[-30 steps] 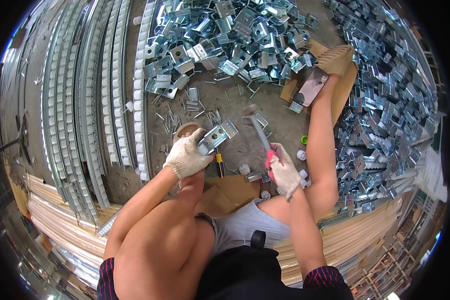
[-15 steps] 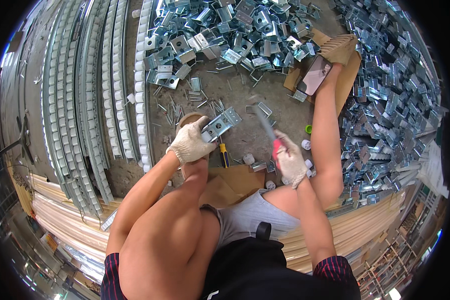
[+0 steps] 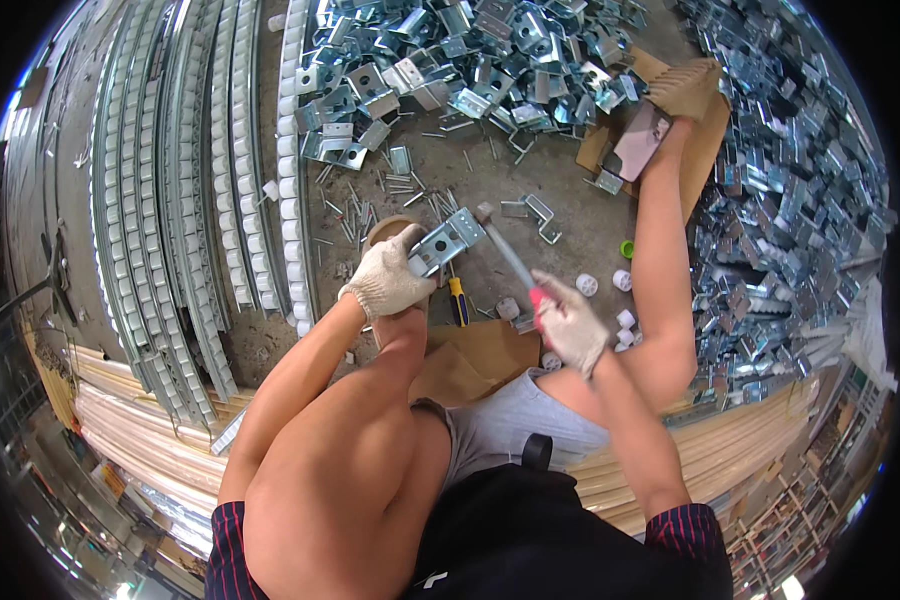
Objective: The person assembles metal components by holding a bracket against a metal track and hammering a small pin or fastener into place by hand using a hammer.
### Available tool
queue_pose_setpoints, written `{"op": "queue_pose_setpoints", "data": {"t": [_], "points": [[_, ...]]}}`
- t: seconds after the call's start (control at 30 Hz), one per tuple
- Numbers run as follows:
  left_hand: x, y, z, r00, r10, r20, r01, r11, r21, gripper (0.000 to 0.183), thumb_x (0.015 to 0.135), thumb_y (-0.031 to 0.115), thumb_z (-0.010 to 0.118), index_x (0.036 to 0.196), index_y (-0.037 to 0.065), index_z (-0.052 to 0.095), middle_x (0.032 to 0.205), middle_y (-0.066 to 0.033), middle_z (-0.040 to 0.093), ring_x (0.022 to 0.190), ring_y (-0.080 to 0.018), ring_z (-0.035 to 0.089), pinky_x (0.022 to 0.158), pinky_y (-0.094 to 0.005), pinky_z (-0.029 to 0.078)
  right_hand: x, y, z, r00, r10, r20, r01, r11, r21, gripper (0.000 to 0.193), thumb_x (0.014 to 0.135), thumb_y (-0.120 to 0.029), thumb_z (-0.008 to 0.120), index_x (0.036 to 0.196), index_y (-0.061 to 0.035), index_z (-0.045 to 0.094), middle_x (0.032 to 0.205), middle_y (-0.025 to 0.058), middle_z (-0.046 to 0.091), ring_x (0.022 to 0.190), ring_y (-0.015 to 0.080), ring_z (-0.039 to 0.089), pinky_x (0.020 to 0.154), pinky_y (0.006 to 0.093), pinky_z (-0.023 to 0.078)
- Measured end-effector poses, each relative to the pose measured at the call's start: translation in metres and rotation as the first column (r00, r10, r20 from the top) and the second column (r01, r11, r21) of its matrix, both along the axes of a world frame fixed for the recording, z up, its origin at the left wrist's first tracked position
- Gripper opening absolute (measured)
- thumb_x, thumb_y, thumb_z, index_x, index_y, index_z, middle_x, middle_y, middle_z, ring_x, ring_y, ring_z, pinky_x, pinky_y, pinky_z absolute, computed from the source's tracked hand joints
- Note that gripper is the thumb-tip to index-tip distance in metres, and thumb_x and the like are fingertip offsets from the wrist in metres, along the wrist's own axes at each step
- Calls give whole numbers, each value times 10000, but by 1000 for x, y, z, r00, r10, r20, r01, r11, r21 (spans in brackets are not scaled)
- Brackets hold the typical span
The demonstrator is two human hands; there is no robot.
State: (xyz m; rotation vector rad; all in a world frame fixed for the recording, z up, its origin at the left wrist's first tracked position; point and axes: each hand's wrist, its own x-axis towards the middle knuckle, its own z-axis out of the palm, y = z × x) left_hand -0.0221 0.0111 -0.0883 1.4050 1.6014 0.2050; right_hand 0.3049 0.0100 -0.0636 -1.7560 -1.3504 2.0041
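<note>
My gloved left hand grips a shiny metal bracket with round holes, holding it tilted above the floor beside my left foot. My right hand, gloved too, is wrapped round the red handle of a hammer. The hammer's small head is close to the bracket's right end; whether they touch I cannot tell. Below the bracket lies a screwdriver with a yellow and black handle. Several loose metal pins are scattered left of the bracket, and a pair of bent brackets rests to its right.
Heaps of metal brackets lie at the far middle and along the right. Long roller tracks with white wheels line the left. A phone rests by my right foot. White rollers and cardboard lie nearer.
The hammer has swung down and left, so its head is now near the bracket's right end. My left hand keeps its hold on the bracket. The whole view has shifted slightly.
</note>
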Motion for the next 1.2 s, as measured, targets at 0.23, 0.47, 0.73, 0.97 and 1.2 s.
{"op": "queue_pose_setpoints", "data": {"t": [0.23,0.47,0.73,0.97,1.2], "points": [[8,5,2,999,6,-47,-8,1000,-31,648,762,356,814,1287,41,602,1130,-281,732,1126,-457,690,987,-531,537,0,24,17,944,-329,-29,329,944,-11,414,1081,-57,552,1486,-98,626,817,-36,587,642,65,491,580,245,436],[1,-4,-2,998,18,-60,-16,999,28,627,763,338,833,1281,59,616,1097,-269,744,1098,-459,700,977,-518,549,12,35,11,886,-451,-106,451,892,-19,426,1090,-111,531,1509,-85,605,772,3,628,644,89,515,596,269,470],[4,5,19,998,61,-21,-59,996,69,650,739,308,892,1286,64,641,1107,-246,753,1079,-443,721,944,-501,571,28,9,-16,954,-295,56,283,947,154,417,1059,-91,565,1470,-85,635,917,83,743,736,132,635,706,278,540],[-2,0,23,997,81,-16,-79,990,120,798,681,309,953,1335,32,593,1138,-234,752,1104,-437,721,988,-482,567,12,21,11,964,-254,78,237,954,181,442,1038,-119,590,1477,-113,644,815,126,689,709,150,627,702,316,544],[4,3,29,982,163,99,-168,985,39,815,636,267,973,1317,48,583,1250,-224,699,1185,-411,686,1028,-454,554,9,18,26,979,66,191,-121,948,294,467,1030,-126,587,1495,-123,631,826,142,693,725,164,637,714,327,547]]}}
